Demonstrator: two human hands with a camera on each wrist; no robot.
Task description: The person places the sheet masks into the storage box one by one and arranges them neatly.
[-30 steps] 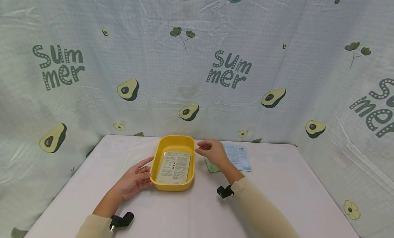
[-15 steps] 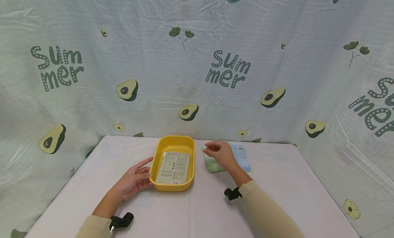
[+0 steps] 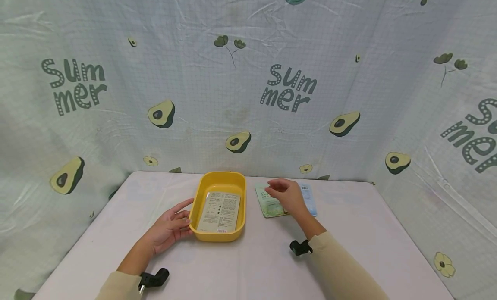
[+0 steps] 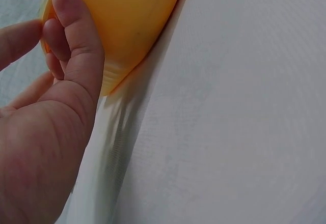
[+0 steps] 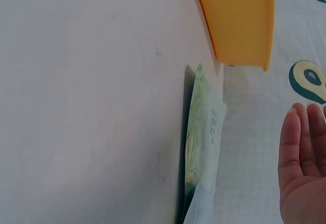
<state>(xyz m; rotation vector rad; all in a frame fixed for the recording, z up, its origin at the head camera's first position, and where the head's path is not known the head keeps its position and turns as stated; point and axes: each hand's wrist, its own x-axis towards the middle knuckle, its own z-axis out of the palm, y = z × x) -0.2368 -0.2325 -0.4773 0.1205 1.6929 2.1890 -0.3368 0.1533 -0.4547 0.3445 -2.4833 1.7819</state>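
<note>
"Green packet (image 3: 270, 208) — where is it found?"

"On the tabletop (image 3: 240, 270), at three o'clock from the yellow tray (image 3: 219, 237), partly hidden beneath the right hand (image 3: 289, 197). That hand is loosely part-open; nothing is gripped."

"And the left hand (image 3: 168, 229)?"

"Relaxed, rested against the tray's nine o'clock side. There, the tray should be lightly steadied — and the packet best pinched by one edge, the blue packet (image 3: 309, 199) at its three o'clock left undisturbed."

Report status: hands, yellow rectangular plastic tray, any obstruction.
Left hand touching left rim of yellow rectangular plastic tray; flat grey printed packet inside. Right hand holding nothing, above flat green printed packet; flat blue printed packet partly hidden. No obstruction visible.
</note>
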